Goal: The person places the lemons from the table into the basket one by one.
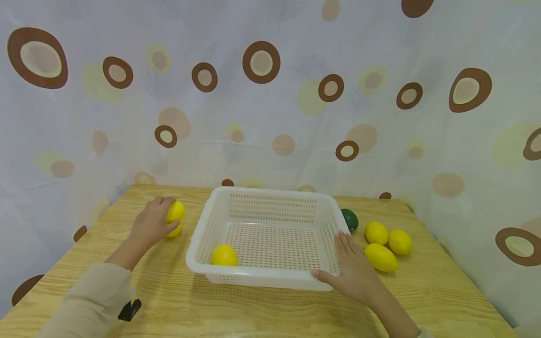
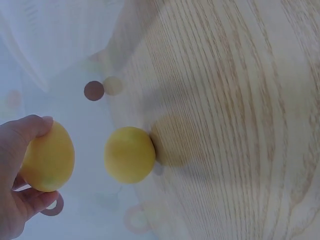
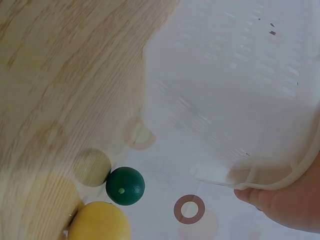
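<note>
My left hand (image 1: 150,223) holds a yellow lemon (image 1: 175,211) between thumb and fingers, raised off the table on the left. Just below it, a second lemon (image 2: 130,155) rests on the wood, apart from the held one in the left wrist view. A white perforated plastic basket (image 1: 262,271) stands mid-table with one yellow fruit (image 1: 224,255) in its front left corner. On the basket's right rim lies my right hand (image 1: 357,272), fingers extended along the side and thumb spread to the front corner. In the right wrist view, the hand (image 3: 285,202) shows only partly beside the rim.
Right of the basket sit three yellow fruits, a rounder one (image 1: 376,233), another (image 1: 400,241) and a longer one (image 1: 381,257). A dark green fruit (image 1: 349,219) is partly hidden behind the rim. Near the left sleeve lies a small black object (image 1: 129,310). A patterned curtain (image 1: 262,117) hangs behind the table.
</note>
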Available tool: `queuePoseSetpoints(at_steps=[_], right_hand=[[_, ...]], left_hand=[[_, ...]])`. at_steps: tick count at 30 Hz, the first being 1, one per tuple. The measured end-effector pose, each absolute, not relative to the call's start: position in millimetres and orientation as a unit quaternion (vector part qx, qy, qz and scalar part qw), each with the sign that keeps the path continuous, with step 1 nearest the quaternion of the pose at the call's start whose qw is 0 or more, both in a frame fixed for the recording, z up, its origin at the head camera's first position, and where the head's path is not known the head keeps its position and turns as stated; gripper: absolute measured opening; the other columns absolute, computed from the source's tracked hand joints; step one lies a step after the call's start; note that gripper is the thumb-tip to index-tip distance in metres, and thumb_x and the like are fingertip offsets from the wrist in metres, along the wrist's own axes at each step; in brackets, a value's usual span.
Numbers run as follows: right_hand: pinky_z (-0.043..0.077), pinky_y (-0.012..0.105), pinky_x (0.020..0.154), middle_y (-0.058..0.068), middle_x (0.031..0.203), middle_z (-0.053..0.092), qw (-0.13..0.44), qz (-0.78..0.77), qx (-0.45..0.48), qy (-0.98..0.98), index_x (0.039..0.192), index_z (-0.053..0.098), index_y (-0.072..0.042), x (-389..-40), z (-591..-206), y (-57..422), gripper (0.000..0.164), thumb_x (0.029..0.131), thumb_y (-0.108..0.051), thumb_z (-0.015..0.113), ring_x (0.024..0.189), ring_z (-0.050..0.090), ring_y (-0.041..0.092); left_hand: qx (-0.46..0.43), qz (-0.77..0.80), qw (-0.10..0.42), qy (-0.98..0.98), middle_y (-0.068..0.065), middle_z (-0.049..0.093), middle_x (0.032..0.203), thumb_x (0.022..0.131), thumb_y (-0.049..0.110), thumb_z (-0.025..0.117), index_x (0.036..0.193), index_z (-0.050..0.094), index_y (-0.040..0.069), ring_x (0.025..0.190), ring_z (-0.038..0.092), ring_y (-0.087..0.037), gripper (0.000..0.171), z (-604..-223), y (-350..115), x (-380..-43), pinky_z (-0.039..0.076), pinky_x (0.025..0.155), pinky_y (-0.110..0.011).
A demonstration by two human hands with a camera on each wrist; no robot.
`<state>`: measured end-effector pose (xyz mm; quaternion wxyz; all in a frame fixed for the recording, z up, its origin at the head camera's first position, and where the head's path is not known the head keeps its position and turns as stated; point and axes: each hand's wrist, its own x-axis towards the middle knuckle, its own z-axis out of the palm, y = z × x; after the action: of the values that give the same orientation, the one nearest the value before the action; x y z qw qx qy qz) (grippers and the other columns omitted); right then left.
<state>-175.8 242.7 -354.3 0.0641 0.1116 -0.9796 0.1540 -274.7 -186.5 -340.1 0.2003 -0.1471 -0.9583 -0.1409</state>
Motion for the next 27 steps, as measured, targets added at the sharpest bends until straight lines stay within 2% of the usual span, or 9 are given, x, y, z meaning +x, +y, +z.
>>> queuePoseSetpoints(at_steps=[7, 13, 20, 27], right_hand=[[0.014, 0.059, 0.112, 0.03, 0.151, 0.013, 0.057, 0.165, 0.109, -0.978, 0.141, 0.019, 0.014, -174.5, -351.9, 242.4, 0.104, 0.081, -0.063, 0.053, 0.14, 0.01, 0.046], [0.014, 0.06, 0.112, 0.03, 0.15, 0.013, 0.054, 0.17, 0.109, -0.978, 0.141, 0.019, 0.014, -173.8, -350.7, 241.7, 0.104, 0.081, -0.063, 0.054, 0.14, 0.01, 0.046], [0.015, 0.059, 0.112, 0.03, 0.15, 0.014, 0.057, 0.165, 0.113, -0.978, 0.141, 0.02, 0.014, -175.0, -352.5, 241.0, 0.104, 0.081, -0.064, 0.053, 0.139, 0.012, 0.046], [0.015, 0.059, 0.112, 0.031, 0.15, 0.014, 0.06, 0.159, 0.112, -0.979, 0.141, 0.02, 0.014, -176.0, -353.5, 241.2, 0.104, 0.081, -0.064, 0.053, 0.139, 0.012, 0.046]], left_hand=[[-0.154, -0.143, 0.217, -0.953, -0.029, 0.055, 0.111, 0.076, 0.013, 0.074, 0.12, 0.051, -0.007, 0.093, 0.056, -0.042, 0.054, -335.5, -178.7, -275.9, 0.052, 0.071, -0.052], [-0.155, -0.14, 0.214, -0.954, -0.03, 0.054, 0.113, 0.077, 0.015, 0.073, 0.121, 0.05, -0.007, 0.096, 0.055, -0.042, 0.054, -332.5, -173.8, -276.6, 0.052, 0.074, -0.053], [-0.162, -0.145, 0.235, -0.948, -0.028, 0.055, 0.112, 0.076, 0.014, 0.074, 0.12, 0.051, -0.006, 0.094, 0.056, -0.041, 0.053, -328.7, -170.8, -278.0, 0.052, 0.075, -0.053], [-0.167, -0.147, 0.231, -0.947, -0.027, 0.056, 0.111, 0.076, 0.015, 0.074, 0.12, 0.052, -0.005, 0.093, 0.056, -0.04, 0.053, -326.2, -167.4, -278.2, 0.052, 0.075, -0.053]])
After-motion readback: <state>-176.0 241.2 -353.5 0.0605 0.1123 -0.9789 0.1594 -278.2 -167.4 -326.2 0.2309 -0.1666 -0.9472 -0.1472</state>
